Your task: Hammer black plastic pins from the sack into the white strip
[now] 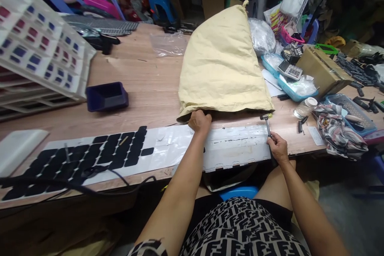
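A large pale-yellow sack (pixel 222 64) lies on the table with its dark open edge facing me. At that edge is my left hand (pixel 200 121), its fingers curled against the sack's lip and the fingertips hidden. My right hand (pixel 278 147) grips the dark handle of a small hammer (pixel 267 122). The hammer's head, with a yellowish end, points away from me, just right of the sack's near corner. Under both forearms runs a long white strip (pixel 237 148) along the table's front edge. Black rounded pads (pixel 115 150) lie in rows on a white sheet to the left.
A dark purple bin (pixel 107 97) and a white crate (pixel 45 48) stand at left. Black cables (pixel 75 186) cross the near left edge. On the right are a glass jar (pixel 305 108), blue baskets (pixel 297 88), a calculator (pixel 290 70), a cardboard box (pixel 322 70) and a bunched cloth (pixel 339 128).
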A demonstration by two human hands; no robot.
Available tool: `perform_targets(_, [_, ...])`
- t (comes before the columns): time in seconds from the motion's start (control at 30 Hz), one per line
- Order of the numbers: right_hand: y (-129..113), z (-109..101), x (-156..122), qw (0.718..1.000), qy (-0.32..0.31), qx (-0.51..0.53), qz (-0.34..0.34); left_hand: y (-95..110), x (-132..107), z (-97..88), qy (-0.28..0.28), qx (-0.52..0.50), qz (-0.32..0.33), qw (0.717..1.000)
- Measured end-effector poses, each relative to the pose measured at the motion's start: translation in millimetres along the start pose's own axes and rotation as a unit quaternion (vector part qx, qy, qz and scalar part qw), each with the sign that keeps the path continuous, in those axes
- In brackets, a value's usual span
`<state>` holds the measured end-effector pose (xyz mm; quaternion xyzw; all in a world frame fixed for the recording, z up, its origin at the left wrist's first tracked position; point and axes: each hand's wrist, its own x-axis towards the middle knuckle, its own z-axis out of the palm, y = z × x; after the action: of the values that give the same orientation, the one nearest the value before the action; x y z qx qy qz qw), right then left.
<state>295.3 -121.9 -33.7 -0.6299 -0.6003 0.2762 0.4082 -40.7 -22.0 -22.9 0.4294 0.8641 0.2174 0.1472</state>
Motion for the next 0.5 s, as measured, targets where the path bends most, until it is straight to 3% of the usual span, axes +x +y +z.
perform_targets(0.1, [2, 0, 0, 1.000, 0.002, -0.006, 0.000, -19, -32, -5.3, 0.011, -0.023, 0.062, 0.998])
perform_targets(0.2, [1, 0, 0, 1.000, 0.005, -0.018, -0.001, -30, -70, -3.9, -0.016, -0.071, 0.168, 0.983])
perform_targets(0.33, [-3, 0, -1, 1.000, 0.008, -0.016, 0.001, -18, -98, 12.1, -0.086, -0.101, 0.344, 0.930])
perform_targets(0.5, [-3, -3, -1, 1.000, -0.007, -0.012, -0.005, 2, -98, 29.7, -0.126, -0.119, 0.373, 0.911])
